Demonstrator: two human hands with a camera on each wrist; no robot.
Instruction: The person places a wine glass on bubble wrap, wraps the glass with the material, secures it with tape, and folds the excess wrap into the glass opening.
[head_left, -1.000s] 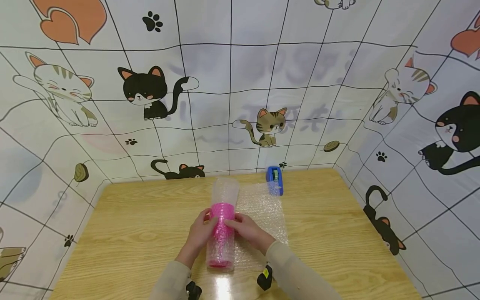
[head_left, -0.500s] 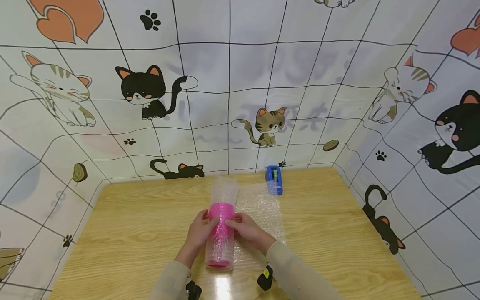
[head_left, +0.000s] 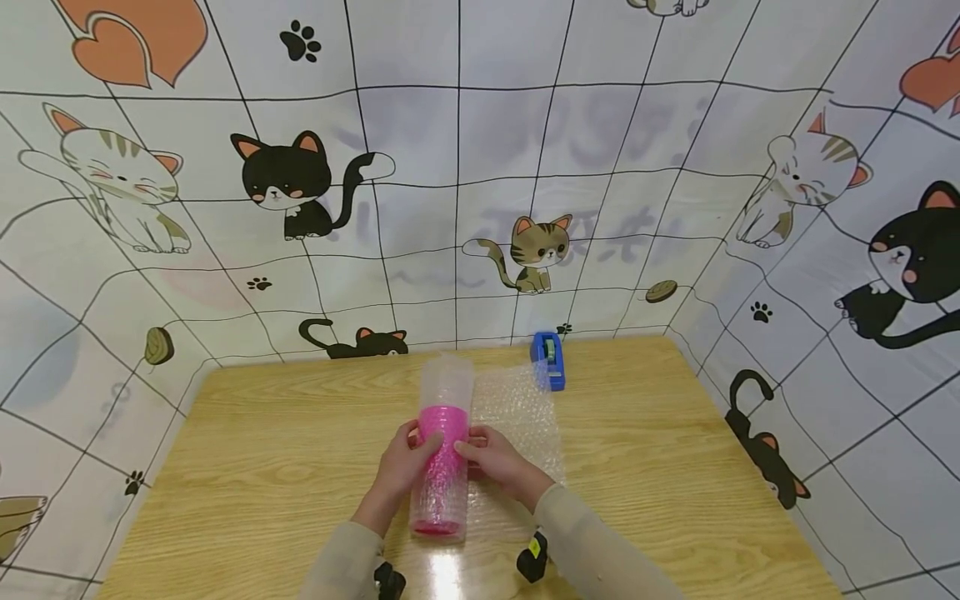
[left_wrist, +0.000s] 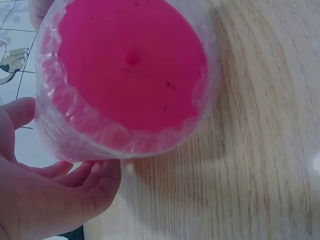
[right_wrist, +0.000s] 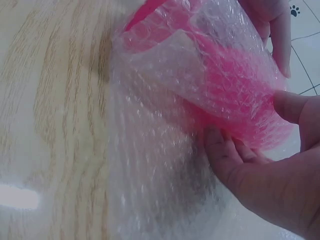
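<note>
A bright pink cylinder [head_left: 441, 477] lies lengthwise on the wooden table, wrapped in clear bubble wrap [head_left: 517, 417]. The wrap sticks out past its far end, and a loose flat part spreads to the right. My left hand [head_left: 402, 462] holds the roll from the left, thumb on top and fingers curled low against its side. From the right, my right hand [head_left: 504, 462] grips it, its thumb on the wrapped side [right_wrist: 250, 95] and its fingers by the underside. The round pink end [left_wrist: 132, 60] faces the left wrist camera, edged by wrap.
A blue tape dispenser [head_left: 549, 360] stands at the table's back, touching or close to the loose wrap's far right corner. Cat-printed sheeting [head_left: 420, 250] encloses the wooden table [head_left: 300, 450] at the back and sides.
The loose wrap's right edge has drawn slightly left toward the roll. The roll has shifted a little left, with both hands staying on it.
</note>
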